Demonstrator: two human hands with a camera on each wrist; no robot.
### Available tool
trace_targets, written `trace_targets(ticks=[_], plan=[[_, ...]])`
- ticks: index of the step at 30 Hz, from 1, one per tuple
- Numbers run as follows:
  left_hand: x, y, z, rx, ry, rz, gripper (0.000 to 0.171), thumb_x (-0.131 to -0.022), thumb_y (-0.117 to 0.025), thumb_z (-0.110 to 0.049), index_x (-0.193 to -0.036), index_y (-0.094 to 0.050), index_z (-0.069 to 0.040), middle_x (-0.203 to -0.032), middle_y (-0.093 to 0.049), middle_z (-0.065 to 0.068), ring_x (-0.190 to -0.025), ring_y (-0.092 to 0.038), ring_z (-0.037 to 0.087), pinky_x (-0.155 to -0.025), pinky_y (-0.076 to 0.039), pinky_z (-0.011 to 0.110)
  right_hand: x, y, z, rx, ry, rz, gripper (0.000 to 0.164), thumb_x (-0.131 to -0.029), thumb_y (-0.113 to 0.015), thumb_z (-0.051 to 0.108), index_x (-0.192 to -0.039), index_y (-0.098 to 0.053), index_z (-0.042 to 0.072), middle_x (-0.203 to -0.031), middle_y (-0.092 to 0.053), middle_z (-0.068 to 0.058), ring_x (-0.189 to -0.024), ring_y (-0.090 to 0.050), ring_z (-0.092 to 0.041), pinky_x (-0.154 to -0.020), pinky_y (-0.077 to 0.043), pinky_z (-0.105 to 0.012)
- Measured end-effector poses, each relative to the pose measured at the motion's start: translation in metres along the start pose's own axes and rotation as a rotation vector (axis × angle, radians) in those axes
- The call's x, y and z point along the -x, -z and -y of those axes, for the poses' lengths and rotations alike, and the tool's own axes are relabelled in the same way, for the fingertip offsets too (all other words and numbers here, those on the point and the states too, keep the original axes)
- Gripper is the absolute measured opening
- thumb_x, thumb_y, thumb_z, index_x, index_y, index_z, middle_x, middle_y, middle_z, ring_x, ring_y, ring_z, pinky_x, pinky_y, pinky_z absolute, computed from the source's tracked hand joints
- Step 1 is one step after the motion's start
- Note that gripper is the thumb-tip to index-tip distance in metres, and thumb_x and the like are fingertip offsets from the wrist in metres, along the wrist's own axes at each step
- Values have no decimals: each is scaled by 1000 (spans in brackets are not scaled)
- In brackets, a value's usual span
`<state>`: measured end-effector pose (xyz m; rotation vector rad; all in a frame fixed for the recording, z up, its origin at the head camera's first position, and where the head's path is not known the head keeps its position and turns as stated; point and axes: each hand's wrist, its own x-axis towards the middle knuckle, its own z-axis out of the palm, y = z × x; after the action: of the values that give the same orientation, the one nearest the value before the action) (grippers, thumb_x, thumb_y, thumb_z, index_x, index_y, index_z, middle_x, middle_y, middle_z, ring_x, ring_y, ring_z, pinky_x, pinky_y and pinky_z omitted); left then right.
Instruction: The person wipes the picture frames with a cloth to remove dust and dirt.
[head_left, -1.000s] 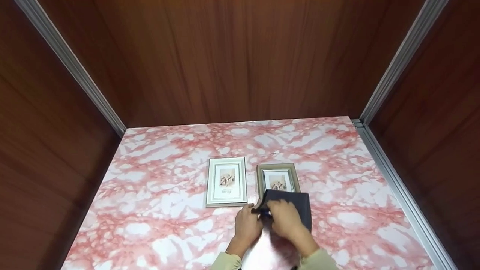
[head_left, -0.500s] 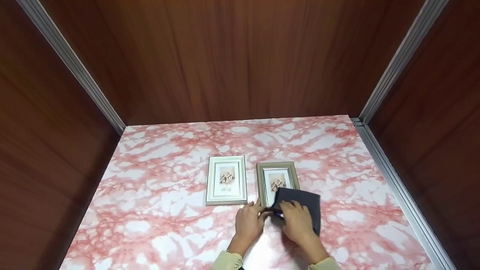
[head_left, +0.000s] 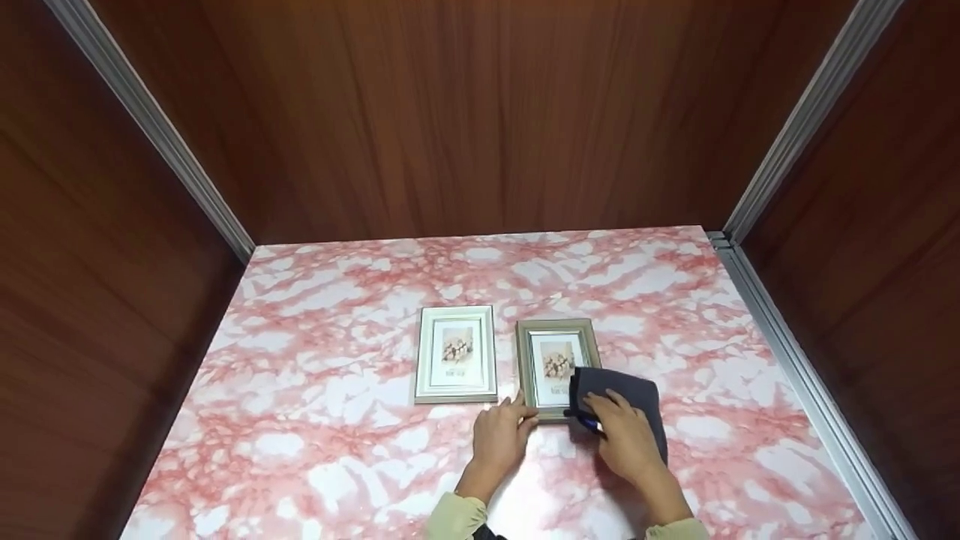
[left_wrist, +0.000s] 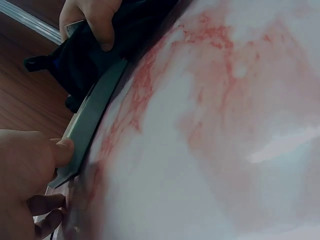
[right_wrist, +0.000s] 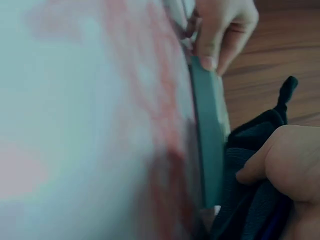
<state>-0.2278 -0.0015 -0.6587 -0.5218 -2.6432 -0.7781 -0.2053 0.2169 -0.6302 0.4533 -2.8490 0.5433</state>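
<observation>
A tan picture frame (head_left: 553, 360) with a floral photo lies face up on the pink marbled table. At its lower left corner, my left hand (head_left: 501, 436) holds the frame, thumb on the near side edge in the left wrist view. My right hand (head_left: 628, 442) grips a dark grey cloth (head_left: 634, 384) with a hanging loop, pressed over the frame's lower right corner. From the right wrist view, the cloth (right_wrist: 245, 155) bunches under the thumb against the frame's edge (right_wrist: 207, 135). The cloth hides that corner.
Left of the tan frame lies a white picture frame (head_left: 455, 356), also face up, a narrow gap between them. Dark wood panels (head_left: 480, 120) with metal corner rails (head_left: 795, 127) enclose the marbled table (head_left: 315, 420) at the back and both sides.
My right hand has slid the cloth rightward along the tan frame's lower edge to its right corner, uncovering more of the photo. My left hand stays at the lower left corner.
</observation>
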Motion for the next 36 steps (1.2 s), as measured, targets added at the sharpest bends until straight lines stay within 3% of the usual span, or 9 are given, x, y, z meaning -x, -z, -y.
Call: trace_targets(ticks=[6,12,18,23,31,36], plan=[[-4,5,0,-7,20,68,15,-77,-65,-33,-91,-70,-29,-104,-62,0,-81,-62,22,-58,-47,35,-25,10,-12,-25,12,61,61,-61,-62,-7,-120,-53,5,-122,-51,-11,-119,-37,-32,-87,-33,-52],[-9,10,3,-10,25,73,16,-77,-65,-34,-91,-70,-29,-111,-58,2,-85,-62,23,-62,-47,36,-78,4,-30,-24,40,23,53,-67,-63,0,-118,-53,2,-119,-52,-15,-116,-39,-35,-83,-35,-55],[-9,8,5,-16,36,85,16,-75,-66,-36,-89,-70,-31,-100,-64,-3,-73,-62,21,-57,-46,33,-117,-3,-37,20,-68,93,49,-73,-54,-2,-121,-51,3,-121,-51,-14,-119,-36,-34,-86,-33,-54],[-7,7,6,-5,19,86,15,-75,-66,-36,-89,-71,-31,-94,-65,-6,-71,-62,19,-55,-46,32,-126,-5,-30,75,-109,142,45,-74,-55,1,-119,-55,6,-118,-53,-14,-118,-36,-36,-83,-34,-55],[-4,10,5,0,42,116,17,-76,-65,-35,-92,-69,-32,-117,-55,-1,-77,-61,24,-56,-45,33,-143,-9,-2,83,-110,180,47,-74,-59,5,-121,-54,10,-122,-52,-9,-119,-35,-34,-86,-31,-54],[-5,4,2,-24,24,86,15,-74,-67,-34,-88,-71,-33,-102,-63,-5,-71,-61,23,-53,-44,33,-151,-19,17,69,-26,227,50,-73,-58,5,-122,-53,11,-126,-48,-6,-121,-33,-33,-89,-29,-55]])
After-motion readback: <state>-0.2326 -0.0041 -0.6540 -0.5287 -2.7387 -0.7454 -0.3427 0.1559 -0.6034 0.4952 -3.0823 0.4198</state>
